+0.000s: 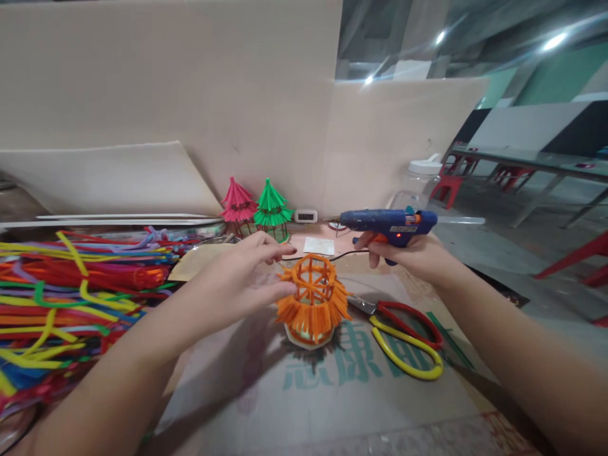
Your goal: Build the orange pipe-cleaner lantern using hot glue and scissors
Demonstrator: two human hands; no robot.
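Your orange fuzzy-stemmed tiered model [316,311] stands on the pale printed sheet [228,392]. Your left hand [240,272], fingers parted, may be touching it; a nudge could tip it. Swinging the blue plastic glue gun [380,220] your right hand [406,252] grips could burn the left.

Glue gun [375,220] and pipe cleaners [118,277] suggest a craft workshop.
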